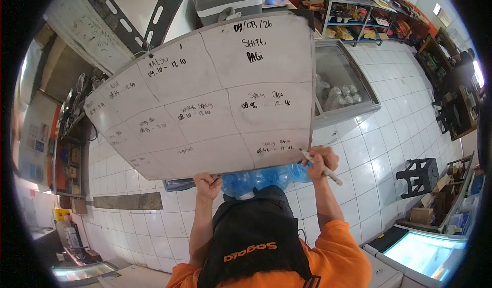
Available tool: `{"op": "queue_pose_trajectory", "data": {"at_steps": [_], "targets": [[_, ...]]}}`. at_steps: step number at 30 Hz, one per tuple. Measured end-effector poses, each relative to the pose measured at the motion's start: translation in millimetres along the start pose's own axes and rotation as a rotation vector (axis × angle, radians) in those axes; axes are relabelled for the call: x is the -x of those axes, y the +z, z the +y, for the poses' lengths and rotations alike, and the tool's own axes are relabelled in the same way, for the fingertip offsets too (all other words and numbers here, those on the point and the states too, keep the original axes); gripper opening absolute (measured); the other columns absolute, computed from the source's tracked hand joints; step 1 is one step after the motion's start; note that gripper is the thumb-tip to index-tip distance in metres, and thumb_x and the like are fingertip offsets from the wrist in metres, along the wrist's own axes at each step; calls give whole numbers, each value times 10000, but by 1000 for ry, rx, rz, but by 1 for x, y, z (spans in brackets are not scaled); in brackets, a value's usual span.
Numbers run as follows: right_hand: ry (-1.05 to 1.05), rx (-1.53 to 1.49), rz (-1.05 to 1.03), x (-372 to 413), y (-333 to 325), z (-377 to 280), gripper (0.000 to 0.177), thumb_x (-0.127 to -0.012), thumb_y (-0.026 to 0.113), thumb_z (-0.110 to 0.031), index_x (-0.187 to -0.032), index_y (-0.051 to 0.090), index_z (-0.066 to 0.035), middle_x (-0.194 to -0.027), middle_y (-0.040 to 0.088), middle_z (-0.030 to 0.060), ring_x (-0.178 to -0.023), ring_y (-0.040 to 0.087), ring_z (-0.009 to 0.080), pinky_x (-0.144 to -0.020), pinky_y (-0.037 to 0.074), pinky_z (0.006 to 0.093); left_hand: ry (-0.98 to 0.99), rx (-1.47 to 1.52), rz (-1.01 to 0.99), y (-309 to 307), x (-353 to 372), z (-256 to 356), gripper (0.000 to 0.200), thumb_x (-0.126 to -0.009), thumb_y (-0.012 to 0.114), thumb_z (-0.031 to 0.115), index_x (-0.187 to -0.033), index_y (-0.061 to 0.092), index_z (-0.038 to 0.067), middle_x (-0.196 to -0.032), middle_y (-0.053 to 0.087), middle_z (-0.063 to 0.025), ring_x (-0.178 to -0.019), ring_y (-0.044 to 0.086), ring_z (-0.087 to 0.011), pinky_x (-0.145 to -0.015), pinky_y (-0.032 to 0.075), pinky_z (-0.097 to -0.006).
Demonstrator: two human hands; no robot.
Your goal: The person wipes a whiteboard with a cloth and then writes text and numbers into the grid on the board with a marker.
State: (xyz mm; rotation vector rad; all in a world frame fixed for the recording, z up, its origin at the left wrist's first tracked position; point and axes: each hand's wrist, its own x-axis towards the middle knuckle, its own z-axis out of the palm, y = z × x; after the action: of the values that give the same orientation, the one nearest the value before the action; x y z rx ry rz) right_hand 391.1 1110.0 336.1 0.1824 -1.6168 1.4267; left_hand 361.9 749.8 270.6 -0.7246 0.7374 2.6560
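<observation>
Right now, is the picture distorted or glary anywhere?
Head view: fisheye bend curves the whiteboard edges and floor tiles, with black corners; glare washes out the freezer lid at lower right; the marker in the right hand looks sharp.

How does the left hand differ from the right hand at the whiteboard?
The left hand grips the lower edge of the whiteboard in a fist; the right hand holds a marker, tip on the board. The left hand is nearer the body, the right hand farther out. Both are bare, at the board's bottom edge.
</observation>
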Motion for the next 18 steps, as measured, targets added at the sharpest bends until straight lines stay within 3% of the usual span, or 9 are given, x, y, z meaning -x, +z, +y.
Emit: {"op": "queue_pose_trajectory", "data": {"at_steps": [1,4,10,13,16,18], "targets": [[81,-86,43,-1,1,-7,344,-957,560,-284,-786,511,11,-577,585,148,-373,519,167,-340,408,268,22,15,25,-1,-1,-2,196,-607,446,-40,-758,554,23,-580,454,-32,-440,314,-136,-360,216,-212],[186,-203,180,5,1,-15,429,-983,497,-374,-803,484,16,-531,504,119,-334,451,151,-313,360,264,40,-69,-112,-26,-24,0,47,-653,496,-17,-668,529,12,-631,496,-73,-768,588,-180,-351,242,-200],[357,-128,145,43,-11,-23,432,-1006,458,-392,-834,501,2,-553,506,105,-337,445,139,-320,350,266,71,-49,-133,-6,-25,2,30,-821,519,-3,-807,535,18,-614,458,-57,-1014,649,-191,-383,311,-167],[458,-177,122,66,-10,-28,367,-1013,472,-326,-860,515,4,-590,534,111,-353,466,141,-342,364,271,71,-12,-88,16,-16,1,169,-851,521,10,-1014,567,9,-627,461,-48,-1060,646,-188,-429,364,-156],[573,-217,32,85,-4,-44,284,-1012,507,-242,-895,540,14,-659,583,130,-410,521,148,-370,399,280,77,-57,-113,12,-16,1,544,-890,482,15,-1433,448,10,-614,387,17,-1175,589,-200,-543,374,-150],[675,-270,-52,85,3,-51,239,-1003,555,-199,-915,579,22,-735,639,159,-478,584,160,-385,441,295,64,-42,-72,14,-25,6,539,-904,482,29,-1442,447,26,-610,365,29,-1149,598,-202,-567,402,-170]]}}
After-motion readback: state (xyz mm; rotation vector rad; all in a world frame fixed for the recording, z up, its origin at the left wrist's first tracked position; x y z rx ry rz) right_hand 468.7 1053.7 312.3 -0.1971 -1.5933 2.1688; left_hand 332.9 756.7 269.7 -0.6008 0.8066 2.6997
